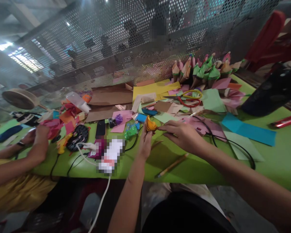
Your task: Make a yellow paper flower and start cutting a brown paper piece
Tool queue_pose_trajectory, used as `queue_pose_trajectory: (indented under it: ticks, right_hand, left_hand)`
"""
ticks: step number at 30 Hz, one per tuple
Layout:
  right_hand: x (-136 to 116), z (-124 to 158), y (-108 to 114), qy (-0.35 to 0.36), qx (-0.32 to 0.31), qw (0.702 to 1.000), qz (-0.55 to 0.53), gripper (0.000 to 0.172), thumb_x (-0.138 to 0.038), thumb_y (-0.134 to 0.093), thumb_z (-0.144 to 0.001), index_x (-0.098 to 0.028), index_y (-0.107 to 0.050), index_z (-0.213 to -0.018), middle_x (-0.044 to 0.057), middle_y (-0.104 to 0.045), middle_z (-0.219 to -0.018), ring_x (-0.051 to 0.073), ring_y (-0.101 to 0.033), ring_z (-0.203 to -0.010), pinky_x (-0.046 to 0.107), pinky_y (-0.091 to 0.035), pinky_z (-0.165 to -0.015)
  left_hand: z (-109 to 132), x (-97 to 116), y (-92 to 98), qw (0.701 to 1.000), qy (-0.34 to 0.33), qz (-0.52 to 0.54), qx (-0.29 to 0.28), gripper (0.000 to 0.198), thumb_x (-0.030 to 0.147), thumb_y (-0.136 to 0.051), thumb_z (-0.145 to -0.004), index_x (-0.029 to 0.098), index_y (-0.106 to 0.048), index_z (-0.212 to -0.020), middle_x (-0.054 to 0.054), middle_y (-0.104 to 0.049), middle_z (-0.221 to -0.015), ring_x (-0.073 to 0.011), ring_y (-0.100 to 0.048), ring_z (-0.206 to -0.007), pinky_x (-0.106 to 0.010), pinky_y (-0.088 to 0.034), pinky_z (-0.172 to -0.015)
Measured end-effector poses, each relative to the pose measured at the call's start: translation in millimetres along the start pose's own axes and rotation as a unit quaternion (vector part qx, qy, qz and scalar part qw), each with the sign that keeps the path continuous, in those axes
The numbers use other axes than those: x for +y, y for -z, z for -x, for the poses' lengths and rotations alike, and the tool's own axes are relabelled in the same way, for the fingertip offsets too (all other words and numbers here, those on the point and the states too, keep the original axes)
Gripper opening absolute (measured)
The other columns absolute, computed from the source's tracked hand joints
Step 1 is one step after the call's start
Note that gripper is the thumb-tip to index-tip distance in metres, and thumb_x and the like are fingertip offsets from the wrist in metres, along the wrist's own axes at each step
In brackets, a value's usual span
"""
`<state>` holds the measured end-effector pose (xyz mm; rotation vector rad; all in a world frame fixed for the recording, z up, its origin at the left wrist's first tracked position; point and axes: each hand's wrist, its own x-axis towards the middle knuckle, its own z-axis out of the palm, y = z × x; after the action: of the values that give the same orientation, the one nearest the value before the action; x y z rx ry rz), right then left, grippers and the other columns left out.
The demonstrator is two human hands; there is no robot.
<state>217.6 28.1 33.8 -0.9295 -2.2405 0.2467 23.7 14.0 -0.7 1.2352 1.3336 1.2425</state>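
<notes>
An orange swirled paper piece, shaped like an ice-cream top, sits upright in the fingers of my left hand. My left hand is closed around its lower part. From the right, my right hand reaches over with its fingertips pinched at the piece's lower right edge; what exactly lies between them is too small to see. Below my hands, a wooden stick-like pencil rests on the green tabletop. Just behind the piece are blue paper scraps and a green plastic wrapper.
Finished-looking paper cones stand at the back right. Scissors lie on scraps. A phone, a power strip and a yellow glue gun are left, beside a co-worker's arms. A dark bottle stands right.
</notes>
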Motion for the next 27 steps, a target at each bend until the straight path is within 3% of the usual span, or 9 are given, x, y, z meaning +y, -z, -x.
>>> queue_pose_trajectory:
  ticks: [14,19,27]
  right_hand:
    - [2.7,4.4,2.4,-0.025,0.016,0.999,-0.029,0.032,-0.014,-0.060,-0.094,-0.024,-0.076,-0.120,0.008,-0.077,-0.106,0.022,-0.075,-0.091,0.028,-0.055,-0.075]
    - [2.5,6.8,-0.1,0.005,0.005,1.000,-0.018,0.034,-0.011,-0.058,-0.095,-0.023,-0.076,-0.121,0.008,-0.076,-0.104,0.021,-0.075,-0.088,0.028,-0.054,-0.074]
    - [1.9,7.9,-4.1,0.026,-0.008,0.999,0.034,0.040,-0.011,-0.055,-0.095,-0.024,-0.073,-0.128,0.008,-0.075,-0.100,0.020,-0.071,-0.083,0.028,-0.052,-0.071]
  left_hand:
    - [-0.1,-2.7,-1.3,1.000,-0.010,0.008,0.002,0.053,0.035,-0.055,-0.091,0.022,-0.058,-0.142,-0.008,-0.069,-0.125,-0.0199,-0.064,-0.097,-0.037,-0.056,-0.095]
    - [-0.4,-1.4,-1.3,1.000,-0.001,-0.001,-0.001,0.053,0.036,-0.055,-0.090,0.022,-0.057,-0.141,-0.008,-0.070,-0.125,-0.0206,-0.065,-0.097,-0.037,-0.056,-0.093]
    - [-3.7,-3.6,-0.7,0.999,-0.036,-0.032,-0.019,0.056,0.039,-0.052,-0.091,0.022,-0.056,-0.144,-0.010,-0.064,-0.143,-0.0277,-0.060,-0.129,-0.043,-0.047,-0.111]
